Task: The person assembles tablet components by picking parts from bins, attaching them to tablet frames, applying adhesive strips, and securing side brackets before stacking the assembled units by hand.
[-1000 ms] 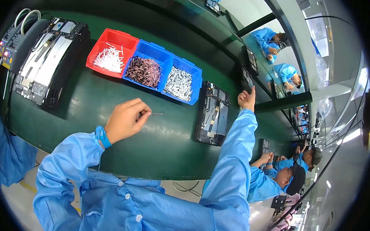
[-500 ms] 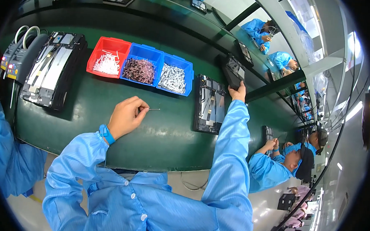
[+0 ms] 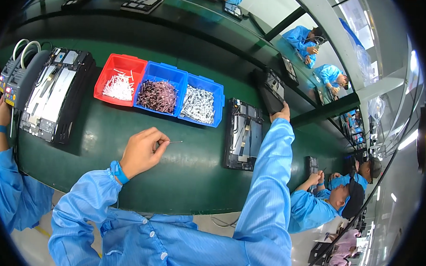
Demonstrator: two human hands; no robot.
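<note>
My left hand [image 3: 142, 151] hovers over the near middle of the green bench, thumb and fingers pinched on a thin, pin-like metal piece [image 3: 175, 142] that points right. My right arm stretches far out to the right. Its hand [image 3: 281, 112] is closed at the near corner of a dark, flat electronic device [image 3: 273, 90], beside the shelf post; the fingers are partly hidden. Just left of that device lies an opened tablet-like device [image 3: 244, 134] with its inside parts showing.
A red bin [image 3: 119, 81] of white pieces and two blue bins, one with brownish pieces [image 3: 156, 95] and one with silvery pieces [image 3: 198, 104], stand mid-bench. Stacked opened devices [image 3: 55, 95] and a grey cabled unit [image 3: 23, 75] are left. Co-workers sit both sides; a shelf post [image 3: 323, 107] rises right.
The whole view has shifted, so the bench sits lower. My right hand and the dark device have moved a little farther away and right. My left hand keeps its pinch.
</note>
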